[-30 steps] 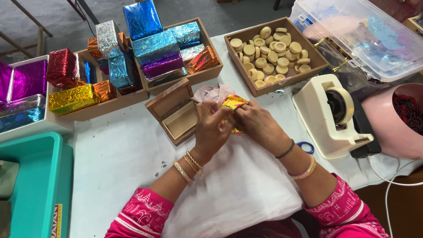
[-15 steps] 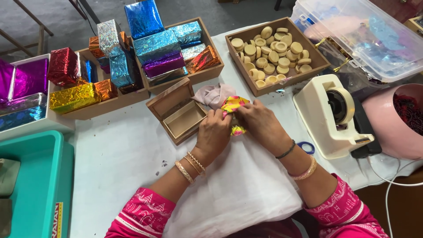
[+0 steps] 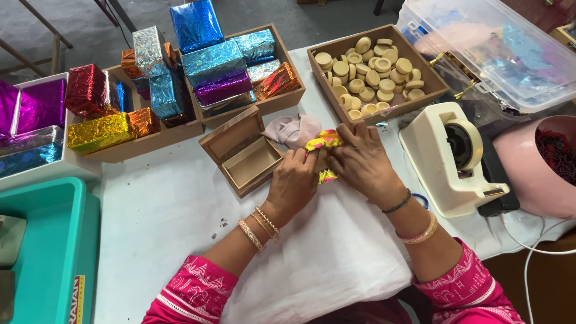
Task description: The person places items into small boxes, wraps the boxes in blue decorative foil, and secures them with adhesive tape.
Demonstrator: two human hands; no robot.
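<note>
My left hand (image 3: 295, 182) and my right hand (image 3: 361, 162) meet over a white cloth (image 3: 324, 252) on the table, both closed around a small piece of yellow and pink patterned fabric (image 3: 324, 141). A bit of the same fabric pokes out below my fingers. Just left of my hands an open small wooden box (image 3: 240, 157) lies with its lid up and nothing visible inside. A crumpled pale pink cloth (image 3: 292, 128) sits right behind the fabric.
A wooden tray of round tan discs (image 3: 372, 69) stands behind my hands. Foil-wrapped boxes (image 3: 219, 63) fill wooden trays at the back left. A cream tape dispenser (image 3: 453, 157), a pink bucket (image 3: 543, 165), a clear plastic bin (image 3: 498, 48) and a teal tub (image 3: 42, 252) surround the work area.
My hands have stayed in place, working the yellow and pink fabric between the fingers; the fabric has shifted slightly in my grip.
</note>
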